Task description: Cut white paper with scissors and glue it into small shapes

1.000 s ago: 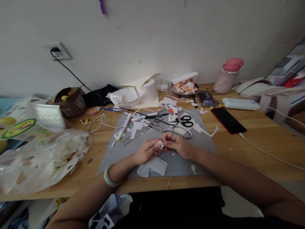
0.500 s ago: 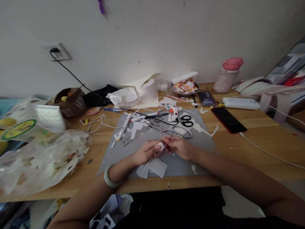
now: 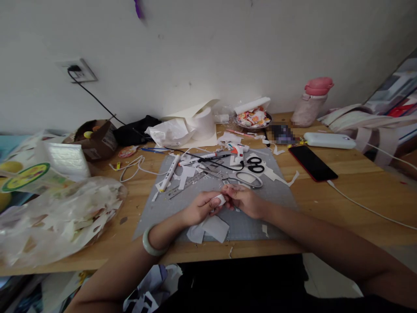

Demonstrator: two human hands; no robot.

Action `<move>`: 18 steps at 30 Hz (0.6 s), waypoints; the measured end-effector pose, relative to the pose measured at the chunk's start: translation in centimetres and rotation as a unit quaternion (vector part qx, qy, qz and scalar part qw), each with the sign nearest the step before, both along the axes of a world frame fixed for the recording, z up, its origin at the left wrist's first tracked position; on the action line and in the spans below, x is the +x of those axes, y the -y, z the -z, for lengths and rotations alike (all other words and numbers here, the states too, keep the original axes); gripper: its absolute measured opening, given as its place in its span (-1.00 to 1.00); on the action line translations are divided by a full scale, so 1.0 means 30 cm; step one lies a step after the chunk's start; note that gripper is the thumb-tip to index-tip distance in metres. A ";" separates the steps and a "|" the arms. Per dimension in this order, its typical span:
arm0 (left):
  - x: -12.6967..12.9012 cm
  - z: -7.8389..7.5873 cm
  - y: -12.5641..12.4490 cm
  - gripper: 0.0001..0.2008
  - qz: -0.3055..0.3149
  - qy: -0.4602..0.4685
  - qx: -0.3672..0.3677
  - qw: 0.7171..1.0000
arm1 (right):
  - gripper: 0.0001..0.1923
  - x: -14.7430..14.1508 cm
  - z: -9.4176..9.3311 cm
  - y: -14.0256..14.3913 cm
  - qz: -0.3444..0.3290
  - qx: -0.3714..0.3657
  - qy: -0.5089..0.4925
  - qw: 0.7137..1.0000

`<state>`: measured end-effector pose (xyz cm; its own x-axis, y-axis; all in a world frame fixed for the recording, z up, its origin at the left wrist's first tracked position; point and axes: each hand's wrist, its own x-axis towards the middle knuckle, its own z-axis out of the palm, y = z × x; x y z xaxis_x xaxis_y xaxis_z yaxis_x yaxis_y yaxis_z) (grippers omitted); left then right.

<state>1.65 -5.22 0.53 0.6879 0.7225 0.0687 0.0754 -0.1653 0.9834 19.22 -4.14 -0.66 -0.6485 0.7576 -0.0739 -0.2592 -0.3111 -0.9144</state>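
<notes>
You get soft, even daylight here, somewhat dim, with the white wall turning grey toward its corners. Shadows on the wooden table are faint and loose. The phone screen gives no strong glare. Your wide lens bends the table edge and stretches the forearms. A smeared, pixelated patch sits near the back, and fine detail is soft throughout.

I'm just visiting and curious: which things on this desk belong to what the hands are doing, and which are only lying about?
In use: left hand, right hand, small white piece, grey mat.

Lying about: scissors, phone, pink bottle, plastic bag.
</notes>
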 end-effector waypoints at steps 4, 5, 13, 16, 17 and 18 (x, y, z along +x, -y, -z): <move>0.001 0.002 -0.004 -0.49 -0.015 0.004 0.005 1.000 | -0.58 0.000 -0.009 -0.003 0.005 0.011 0.022 1.000; 0.001 0.003 -0.006 -0.50 -0.019 0.000 0.007 1.000 | -0.57 -0.001 -0.009 -0.005 0.006 0.034 0.035 0.999; 0.001 -0.002 -0.003 -0.47 -0.029 -0.022 -0.015 0.999 | -0.52 -0.001 0.005 -0.013 0.015 0.088 0.065 0.994; 0.002 -0.004 -0.001 -0.45 -0.009 0.000 -0.017 1.000 | -0.57 -0.001 -0.003 -0.006 0.010 0.020 0.010 1.000; 0.002 -0.003 -0.001 -0.46 -0.007 0.008 -0.017 1.000 | -0.59 0.000 -0.005 -0.004 0.009 -0.006 -0.005 1.000; 0.002 -0.002 -0.001 -0.47 -0.008 0.013 -0.017 1.000 | -0.60 0.001 -0.007 -0.004 0.009 -0.026 -0.016 0.999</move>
